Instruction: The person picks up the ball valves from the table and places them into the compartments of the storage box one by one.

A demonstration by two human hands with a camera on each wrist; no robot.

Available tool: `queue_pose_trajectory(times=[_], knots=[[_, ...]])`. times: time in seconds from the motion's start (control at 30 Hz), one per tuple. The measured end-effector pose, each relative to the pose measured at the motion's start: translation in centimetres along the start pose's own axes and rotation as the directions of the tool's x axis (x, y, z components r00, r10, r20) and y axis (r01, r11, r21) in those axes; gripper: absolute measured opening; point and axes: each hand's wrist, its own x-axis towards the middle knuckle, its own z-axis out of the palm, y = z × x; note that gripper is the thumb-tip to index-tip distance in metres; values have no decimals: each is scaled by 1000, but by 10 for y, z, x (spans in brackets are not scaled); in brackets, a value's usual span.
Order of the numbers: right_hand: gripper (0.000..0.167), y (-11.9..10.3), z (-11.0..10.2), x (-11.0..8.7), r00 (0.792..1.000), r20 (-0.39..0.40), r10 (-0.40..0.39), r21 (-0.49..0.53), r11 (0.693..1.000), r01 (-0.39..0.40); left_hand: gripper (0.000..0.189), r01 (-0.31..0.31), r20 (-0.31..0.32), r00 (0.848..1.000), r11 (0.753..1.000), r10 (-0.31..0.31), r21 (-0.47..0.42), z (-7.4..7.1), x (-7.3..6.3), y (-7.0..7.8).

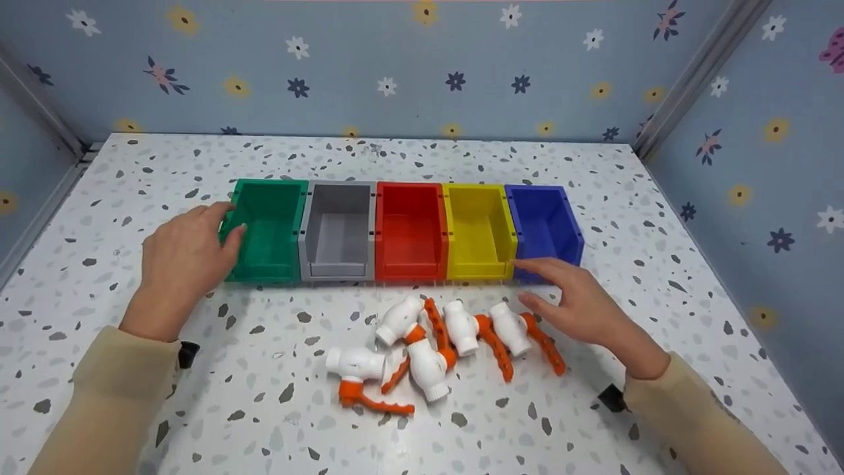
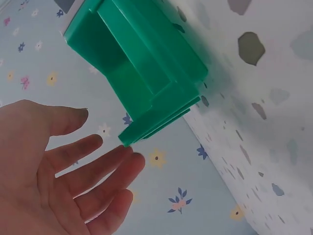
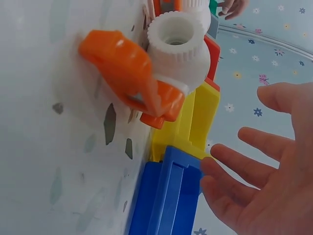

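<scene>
My left hand is at the outer left side of the green bin, fingers relaxed and apart, with nothing in its grasp. In the left wrist view, its fingertips are right at the green bin's edge. Over the front of the blue bin is my right hand, its fingers loosely extended and holding nothing. Several white plastic ball valves with orange handles lie in a loose group before the bins. The rightmost valve is nearest the right hand.
Between the green and blue bins stand a grey bin, a red bin and a yellow bin, all joined in one row. The speckled white table is bordered by flower-patterned panels at the back and sides.
</scene>
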Motion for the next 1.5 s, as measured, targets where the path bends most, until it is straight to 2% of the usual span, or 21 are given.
queue_pose_trajectory(times=[0.3,0.53,0.77,1.07,1.23,1.37,1.5], knots=[[50,4,0,-7,1000,17,-2,37,999,2,38,35,31,999,994,-32,-102,3,3,-9],[49,4,3,-6,1000,20,-6,54,999,5,38,87,53,996,970,-77,-227,7,-2,-22],[48,2,5,-7,999,39,-8,75,997,5,39,121,66,992,965,-108,-233,9,-5,-27],[46,4,4,-15,999,46,-25,56,998,22,41,137,89,989,963,-119,-231,13,-1,-23],[46,4,2,-15,995,94,-15,28,1000,12,40,116,72,992,966,-102,-229,12,0,-21],[48,5,3,-11,986,152,-65,55,997,57,38,93,33,996,971,-88,-219,9,-2,-23],[51,7,5,-10,969,226,-105,102,991,83,39,94,37,995,972,-88,-216,9,-5,-24]])
